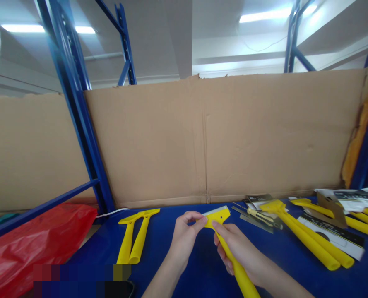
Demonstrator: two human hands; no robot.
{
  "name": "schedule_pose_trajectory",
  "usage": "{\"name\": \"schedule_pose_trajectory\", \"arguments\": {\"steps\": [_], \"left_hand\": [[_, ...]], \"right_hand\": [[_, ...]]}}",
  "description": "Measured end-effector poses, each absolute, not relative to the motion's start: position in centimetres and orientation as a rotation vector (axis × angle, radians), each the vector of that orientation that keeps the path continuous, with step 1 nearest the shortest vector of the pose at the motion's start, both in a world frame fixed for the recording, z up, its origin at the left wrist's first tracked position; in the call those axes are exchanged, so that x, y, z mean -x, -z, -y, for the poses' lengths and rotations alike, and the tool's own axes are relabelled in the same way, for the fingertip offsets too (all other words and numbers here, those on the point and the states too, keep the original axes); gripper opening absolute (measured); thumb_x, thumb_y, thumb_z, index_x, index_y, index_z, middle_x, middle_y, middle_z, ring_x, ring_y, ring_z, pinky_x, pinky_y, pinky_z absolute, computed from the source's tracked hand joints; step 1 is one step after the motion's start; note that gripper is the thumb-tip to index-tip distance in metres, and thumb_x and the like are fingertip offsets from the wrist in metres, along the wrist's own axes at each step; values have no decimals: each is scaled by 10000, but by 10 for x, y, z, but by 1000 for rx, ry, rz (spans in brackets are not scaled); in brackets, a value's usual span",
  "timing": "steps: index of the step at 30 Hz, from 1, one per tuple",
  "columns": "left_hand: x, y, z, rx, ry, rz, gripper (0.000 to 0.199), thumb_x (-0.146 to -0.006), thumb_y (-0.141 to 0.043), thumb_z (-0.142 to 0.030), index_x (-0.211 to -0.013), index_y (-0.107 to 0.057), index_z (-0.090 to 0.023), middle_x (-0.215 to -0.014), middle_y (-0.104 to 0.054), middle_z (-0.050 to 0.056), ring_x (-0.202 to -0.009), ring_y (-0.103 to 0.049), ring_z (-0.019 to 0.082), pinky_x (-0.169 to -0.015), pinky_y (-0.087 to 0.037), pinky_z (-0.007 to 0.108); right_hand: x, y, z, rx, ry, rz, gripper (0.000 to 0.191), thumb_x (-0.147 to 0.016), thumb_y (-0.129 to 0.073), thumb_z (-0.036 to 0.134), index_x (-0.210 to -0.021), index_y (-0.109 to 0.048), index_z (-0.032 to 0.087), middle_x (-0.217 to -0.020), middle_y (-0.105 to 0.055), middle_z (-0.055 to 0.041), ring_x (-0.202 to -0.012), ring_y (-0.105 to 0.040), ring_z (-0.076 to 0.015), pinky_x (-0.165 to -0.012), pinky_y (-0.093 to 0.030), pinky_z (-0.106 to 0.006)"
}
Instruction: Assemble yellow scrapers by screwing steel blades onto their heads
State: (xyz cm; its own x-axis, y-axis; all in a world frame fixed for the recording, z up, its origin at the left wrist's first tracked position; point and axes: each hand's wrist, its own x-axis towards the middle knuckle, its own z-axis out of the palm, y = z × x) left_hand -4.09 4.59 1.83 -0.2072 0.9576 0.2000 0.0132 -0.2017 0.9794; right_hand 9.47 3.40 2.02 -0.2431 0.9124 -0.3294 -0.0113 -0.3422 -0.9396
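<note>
A yellow scraper (239, 275) with a long round handle is held between my two hands at the middle of the blue surface. My right hand (241, 246) is wrapped round the handle just below the wide head, its thumb lying against the neck. With thumb and index finger, my left hand (184, 236) pinches the left end of the head. A thin metal blade (217, 210) shows along the head's far edge; its left end is hidden by my left fingers.
Two yellow scrapers (139, 236) lie to the left, two more (308, 238) to the right. Beyond my right hand are a screwdriver (261, 216) and metal blades (258, 224). Printed packaging (333, 238) lies far right, a red plastic bag (44, 236) left. Cardboard (159, 145) stands behind.
</note>
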Motion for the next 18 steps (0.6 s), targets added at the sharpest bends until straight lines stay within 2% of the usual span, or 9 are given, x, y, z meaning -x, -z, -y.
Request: {"name": "schedule_pose_trajectory", "arguments": {"steps": [4, 7, 9, 13, 18], "left_hand": [[41, -19, -46, -1146, -1501, -1208, 157, -553, -754, -279, -589, -674, -149, -748, -658, 36, -742, -567, 167, -720, -414, 273], [40, -20, -44, -1134, -1477, -1179, 161, -536, -766, -256, -581, -657, -147, -678, -646, 22, -686, -556, 142, -671, -408, 250], [39, -21, -43, -1096, -1470, -1147, 190, -524, -775, -234, -643, -653, -151, -649, -642, 7, -661, -557, 128, -646, -406, 236], [41, -20, -42, -926, -1403, -1117, 394, -520, -779, -201, -878, -617, -175, -709, -669, -4, -659, -578, 113, -620, -411, 222], [44, -17, -47, -962, -1369, -1155, 381, -549, -759, -180, -902, -617, -169, -578, -583, -56, -592, -561, 98, -597, -432, 214]], "right_hand": [[-96, -23, -34, 1307, -1666, 1157, 373, -929, -352, 462, -678, -457, 207, -348, -422, 91, -225, -331, -45, -256, -255, -141], [-96, -24, -33, 1324, -1664, 1146, 372, -930, -348, 464, -681, -454, 208, -349, -426, 91, -224, -333, -45, -257, -255, -141], [-96, -23, -34, 1328, -1661, 1145, 370, -929, -350, 464, -683, -454, 208, -351, -431, 90, -224, -331, -44, -255, -253, -141], [-96, -22, -35, 1302, -1670, 1174, 371, -933, -356, 443, -668, -454, 202, -346, -423, 93, -223, -325, -40, -252, -246, -134], [-97, -21, -35, 1299, -1694, 1166, 376, -931, -374, 439, -655, -462, 199, -339, -429, 90, -215, -318, -39, -242, -238, -129]]}}
